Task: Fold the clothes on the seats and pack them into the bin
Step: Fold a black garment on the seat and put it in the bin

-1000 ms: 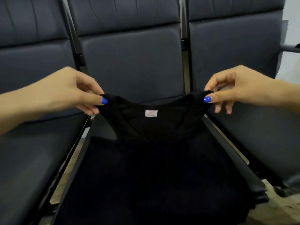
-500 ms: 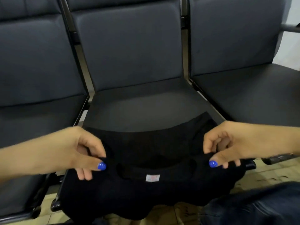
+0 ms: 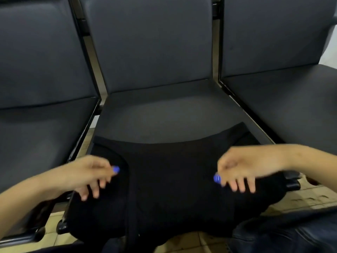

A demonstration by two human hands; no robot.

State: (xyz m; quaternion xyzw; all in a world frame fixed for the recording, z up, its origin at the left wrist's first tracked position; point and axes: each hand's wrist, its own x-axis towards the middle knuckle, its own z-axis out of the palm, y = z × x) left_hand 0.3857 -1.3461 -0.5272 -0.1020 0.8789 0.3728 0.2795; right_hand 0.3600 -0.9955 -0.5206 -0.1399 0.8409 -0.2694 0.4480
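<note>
A black garment (image 3: 164, 179) is laid folded over the front edge of the middle seat (image 3: 164, 114), its lower part draped off toward the floor. Both hands, left hand (image 3: 87, 177) and right hand (image 3: 244, 167), are held above it with fingers loosely spread, gripping nothing (motion blur hides contact), probably for smoothing the fold. No bin is seen.

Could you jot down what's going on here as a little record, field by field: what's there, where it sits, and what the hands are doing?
garment: black garment, spread over the front of the middle seat, its near edge hanging off
left hand: above the garment's left side, fingers loose, holding nothing
right hand: above the garment's right side, fingers loose, holding nothing
seats: three dark padded ones in a row
bin: not in view
image quality: hands blurred
</note>
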